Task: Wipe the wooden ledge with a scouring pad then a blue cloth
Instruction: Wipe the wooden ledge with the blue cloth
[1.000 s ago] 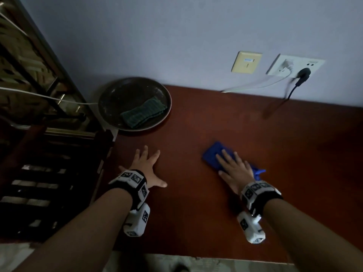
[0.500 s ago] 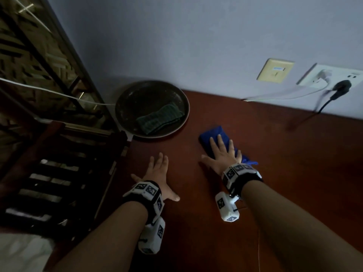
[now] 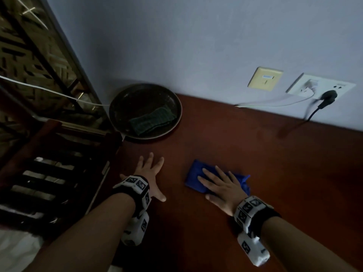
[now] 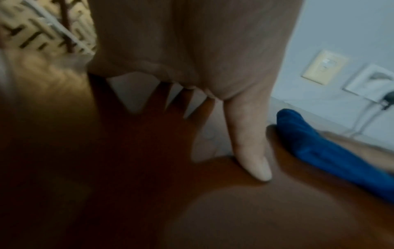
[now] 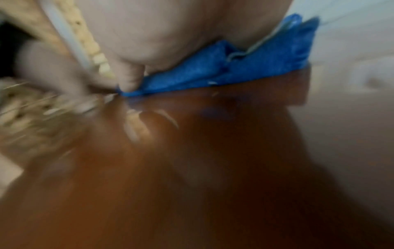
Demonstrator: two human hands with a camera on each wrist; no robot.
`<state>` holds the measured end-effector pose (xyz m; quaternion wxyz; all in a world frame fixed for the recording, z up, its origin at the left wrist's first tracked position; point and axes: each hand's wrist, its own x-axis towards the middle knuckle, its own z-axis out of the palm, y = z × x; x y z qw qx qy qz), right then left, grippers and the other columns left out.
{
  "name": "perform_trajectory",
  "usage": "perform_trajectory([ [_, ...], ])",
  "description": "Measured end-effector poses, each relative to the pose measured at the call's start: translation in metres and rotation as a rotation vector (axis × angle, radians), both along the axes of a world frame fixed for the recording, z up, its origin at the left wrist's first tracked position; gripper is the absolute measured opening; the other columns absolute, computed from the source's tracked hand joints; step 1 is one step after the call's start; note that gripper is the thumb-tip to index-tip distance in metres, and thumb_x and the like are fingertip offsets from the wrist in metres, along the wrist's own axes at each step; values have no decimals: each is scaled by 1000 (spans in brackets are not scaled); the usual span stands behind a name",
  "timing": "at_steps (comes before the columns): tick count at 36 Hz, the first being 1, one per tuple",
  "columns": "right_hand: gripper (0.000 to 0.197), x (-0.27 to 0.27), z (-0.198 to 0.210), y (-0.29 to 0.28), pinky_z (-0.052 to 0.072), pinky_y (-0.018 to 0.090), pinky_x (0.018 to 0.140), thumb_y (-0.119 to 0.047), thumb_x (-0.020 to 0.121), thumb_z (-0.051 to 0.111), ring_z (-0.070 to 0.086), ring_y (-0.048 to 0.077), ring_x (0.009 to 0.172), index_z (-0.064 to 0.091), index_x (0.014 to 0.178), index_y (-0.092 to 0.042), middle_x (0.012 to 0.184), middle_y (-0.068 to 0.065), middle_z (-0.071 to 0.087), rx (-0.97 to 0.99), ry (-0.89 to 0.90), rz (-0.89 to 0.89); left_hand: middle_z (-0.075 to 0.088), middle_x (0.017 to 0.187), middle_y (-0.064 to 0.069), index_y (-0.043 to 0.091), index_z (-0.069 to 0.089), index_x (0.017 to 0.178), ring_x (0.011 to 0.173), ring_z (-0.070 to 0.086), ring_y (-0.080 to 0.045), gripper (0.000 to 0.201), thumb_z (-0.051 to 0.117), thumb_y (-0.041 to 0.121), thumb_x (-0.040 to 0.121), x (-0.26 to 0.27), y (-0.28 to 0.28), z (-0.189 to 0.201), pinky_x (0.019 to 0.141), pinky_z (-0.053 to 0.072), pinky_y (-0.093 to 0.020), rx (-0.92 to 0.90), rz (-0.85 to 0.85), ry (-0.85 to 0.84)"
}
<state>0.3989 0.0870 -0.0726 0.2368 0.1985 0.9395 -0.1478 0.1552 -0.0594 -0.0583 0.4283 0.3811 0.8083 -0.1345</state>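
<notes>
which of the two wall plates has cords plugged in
The white wall plate, the one further right, has a white plug and a black plug in it. The beige wall plate left of it has none.

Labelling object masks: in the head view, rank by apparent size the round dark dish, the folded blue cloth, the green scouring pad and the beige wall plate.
1. Round dark dish
2. Folded blue cloth, partly hidden
3. Green scouring pad, close to the cloth
4. Beige wall plate

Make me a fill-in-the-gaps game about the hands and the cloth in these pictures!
1. The right hand presses flat on the ____ cloth.
2. The green scouring pad lies in the round dark ____.
3. The left hand rests flat on the wooden ledge and holds ____.
4. A black plug sits in the wall ____.

Missing words: blue; dish; nothing; socket
</notes>
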Motion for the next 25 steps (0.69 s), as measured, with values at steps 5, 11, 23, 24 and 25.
perform_trajectory([
  [5, 58, -14, -8, 31, -1, 51, 116, -58, 95, 23, -19, 19, 144, -10, 142, -52, 146, -28, -27, 62, 3, -366, -40, 152, 7, 53, -21, 144, 142, -31, -33, 143, 90, 49, 55, 0, 18, 9, 102, 10, -80, -55, -39, -5],
  [11, 62, -42, -2, 75, 2, 56, 114, -62, 92, 27, -16, 23, 145, -6, 144, -51, 154, -21, -19, 19, 9, -735, -45, 149, 6, 49, -28, 143, 139, -37, -30, 152, 91, 54, 49, -9, 30, 11, 102, -2, -80, -39, -215, -6],
  [23, 73, -121, 2, 125, -4, 55, 114, -73, 86, 27, -19, 26, 144, -2, 147, -46, 155, -17, -19, -29, 19, -843, -54, 140, 11, 49, -36, 138, 134, -44, -32, 154, 92, 50, 51, -15, 54, 8, 102, -1, -80, -67, -359, -59],
  [24, 73, -129, 1, 125, -4, 55, 114, -73, 86, 28, -19, 26, 144, -3, 147, -46, 155, -17, -19, -31, 21, -796, -54, 140, 11, 49, -36, 137, 134, -44, -32, 154, 92, 50, 51, -16, 54, 7, 102, -1, -80, -67, -362, -59],
  [25, 73, -136, 0, 123, -4, 55, 114, -73, 86, 29, -19, 25, 144, -3, 146, -47, 155, -18, -19, -33, 27, -741, -55, 140, 11, 49, -36, 137, 134, -44, -33, 154, 92, 50, 51, -16, 55, 7, 102, 0, -80, -70, -365, -57],
])
